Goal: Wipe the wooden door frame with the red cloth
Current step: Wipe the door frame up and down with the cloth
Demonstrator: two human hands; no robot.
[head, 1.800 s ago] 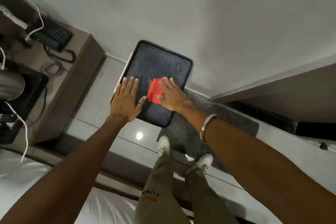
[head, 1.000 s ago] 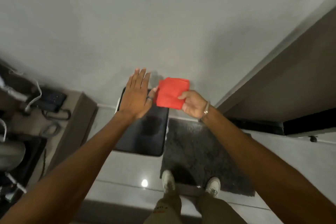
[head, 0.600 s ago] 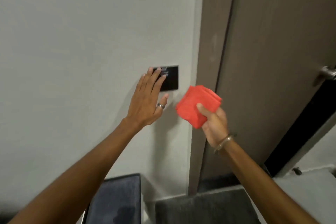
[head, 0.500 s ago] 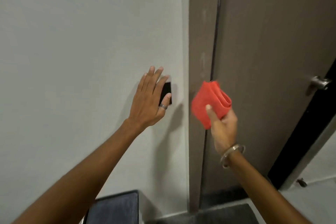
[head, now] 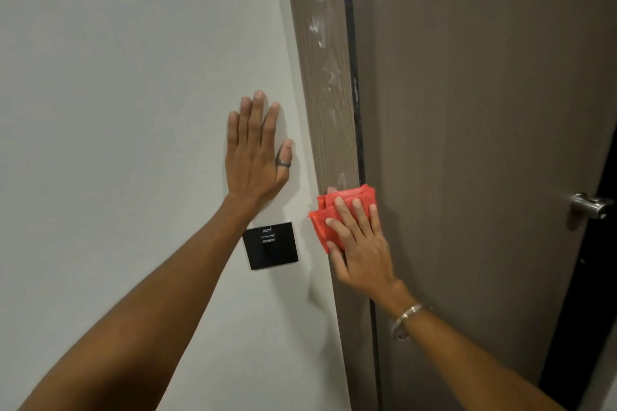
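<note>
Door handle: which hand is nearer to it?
Right. The right hand presses the red cloth on the door frame, left of the door handle; the left hand lies flat on the wall, farther left.

Your folded red cloth [head: 338, 212] lies flat on the upright wooden door frame [head: 325, 93]; white smears [head: 317, 27] sit at its twelve o'clock.

Red cloth [head: 320, 232] on wooden door frame [head: 329, 110]
</note>
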